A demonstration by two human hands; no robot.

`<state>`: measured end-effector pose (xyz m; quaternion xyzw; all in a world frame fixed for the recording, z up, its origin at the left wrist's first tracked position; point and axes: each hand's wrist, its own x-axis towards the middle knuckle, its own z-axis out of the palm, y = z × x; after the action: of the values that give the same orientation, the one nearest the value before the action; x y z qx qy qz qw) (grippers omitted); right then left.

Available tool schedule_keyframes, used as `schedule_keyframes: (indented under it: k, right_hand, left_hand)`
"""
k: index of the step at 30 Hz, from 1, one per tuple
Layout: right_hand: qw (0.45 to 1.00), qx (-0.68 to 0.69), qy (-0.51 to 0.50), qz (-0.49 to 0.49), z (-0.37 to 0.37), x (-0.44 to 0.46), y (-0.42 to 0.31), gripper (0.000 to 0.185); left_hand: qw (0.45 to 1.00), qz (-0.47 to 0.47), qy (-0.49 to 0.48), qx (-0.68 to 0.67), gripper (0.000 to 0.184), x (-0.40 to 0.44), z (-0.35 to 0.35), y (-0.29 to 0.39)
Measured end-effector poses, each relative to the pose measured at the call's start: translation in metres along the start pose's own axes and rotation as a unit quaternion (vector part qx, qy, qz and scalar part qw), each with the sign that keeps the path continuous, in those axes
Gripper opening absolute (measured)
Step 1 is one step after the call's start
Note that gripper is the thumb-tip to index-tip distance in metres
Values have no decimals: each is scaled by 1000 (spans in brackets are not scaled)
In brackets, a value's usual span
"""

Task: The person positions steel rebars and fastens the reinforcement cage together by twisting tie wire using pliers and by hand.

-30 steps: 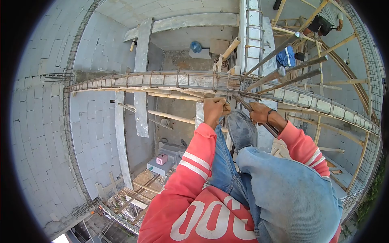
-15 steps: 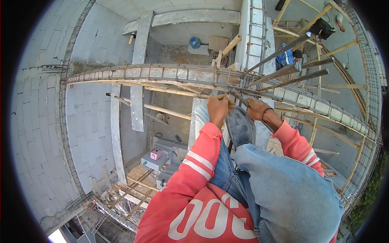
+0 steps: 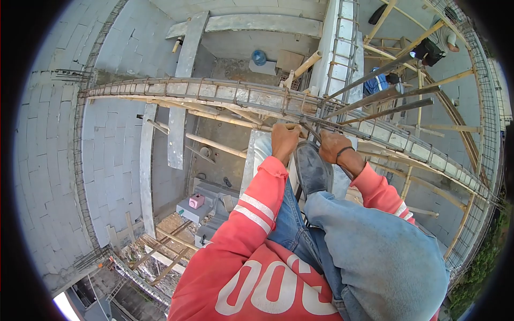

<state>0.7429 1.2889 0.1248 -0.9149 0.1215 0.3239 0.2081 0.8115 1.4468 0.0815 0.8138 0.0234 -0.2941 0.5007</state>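
Observation:
My left hand (image 3: 285,141) is closed, fingers curled in a pinch by the underside of the rebar cage (image 3: 235,96) where beams cross. What it grips is too small to make out. Just to the right, my right hand (image 3: 333,146), with a dark band at the wrist, is wrapped round a slim dark metal tool (image 3: 310,130). The tool's tip points up and left at the steel bars near the junction; its exact kind is unclear. Between and below the hands rests my dark boot (image 3: 313,168).
A drop opens below, with a floor, a pink object (image 3: 196,201) and a blue round container (image 3: 258,57). Long bars (image 3: 385,111) stick out at right. Bamboo poles (image 3: 217,145) and planks (image 3: 148,171) span gaps. A person in blue (image 3: 377,83) and another person (image 3: 433,47) are at upper right.
The view has shifted slightly. Both hands stay by the beam junction; my right hand and its tool have come a little closer to my left hand.

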Motion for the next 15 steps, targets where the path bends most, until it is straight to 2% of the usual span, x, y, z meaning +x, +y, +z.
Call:
schedule_keyframes:
  k: [1,3,5,6,7,8,9,10,12,13,15]
  right_hand:
    - [1000,-1,0,-2,3,5,3,33]
    - [996,11,-3,-92,6,15,8,35]
    - [994,43,27,-97,10,13,2,35]
    - [990,76,57,-102,12,9,-2,36]
    - [990,80,59,-101,17,4,-4,36]
    - [981,150,85,-89,24,-1,-6,38]
    - [966,219,110,-79,30,-3,-8,40]
    - [966,221,112,-79,40,3,-8,40]
    - [939,335,80,-22,55,12,-11,35]
    - [938,337,81,-20,60,14,-9,35]
    - [831,555,-38,8,46,4,-21,29]
  left_hand:
    - [999,-9,-6,-33,25,3,0,-6]
    - [998,-16,-11,-65,26,2,-4,-2]
    - [984,-58,-53,-162,29,1,-13,1]
    - [984,-57,-55,-159,29,3,-15,0]
    - [969,-115,-75,-205,32,6,-17,-3]
    - [948,-174,-93,-249,36,6,-19,-1]
    - [949,-173,-93,-246,36,8,-20,1]
    - [941,-196,-126,-245,37,12,-21,4]
    - [932,-220,-161,-241,38,19,-17,5]
    - [935,-206,-189,-218,37,24,-12,2]
    - [937,-192,-220,-191,36,38,-4,-10]
